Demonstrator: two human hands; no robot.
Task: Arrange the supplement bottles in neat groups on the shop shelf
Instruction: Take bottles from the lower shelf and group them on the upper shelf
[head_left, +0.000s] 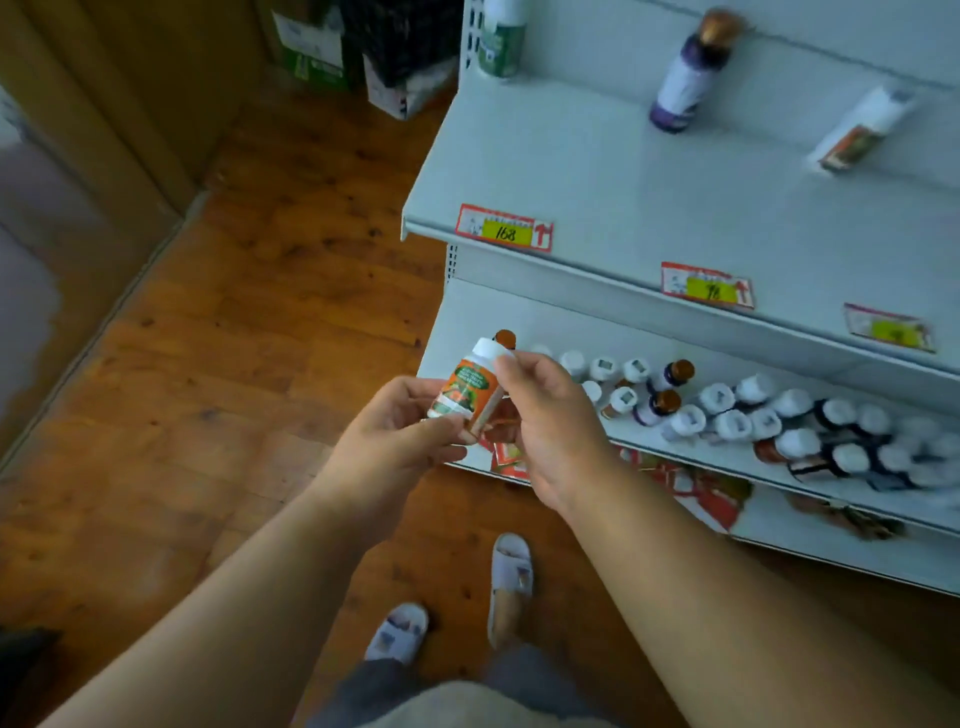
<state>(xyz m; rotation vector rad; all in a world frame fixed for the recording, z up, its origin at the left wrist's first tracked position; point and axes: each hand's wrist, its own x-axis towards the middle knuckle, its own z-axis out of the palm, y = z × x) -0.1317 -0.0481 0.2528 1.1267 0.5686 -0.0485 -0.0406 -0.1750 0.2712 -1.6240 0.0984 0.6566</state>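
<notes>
A wooden floor (208, 364) is seen across nine o'clock, and a white shelf unit (649, 197) fills one to four o'clock. On the lower shelf (519, 312), at three o'clock, many white-capped bottles (727, 410) are crowded together, mixed with brown-capped ones. At one o'clock a purple bottle (688, 73) is stood upright on the upper shelf, with a white bottle (857, 130) laid on its side nearby. At centre, an orange-labelled bottle (465, 387) is held tilted: its base is gripped by the left hand (400, 426), its white cap pinched by the right hand (540, 410).
</notes>
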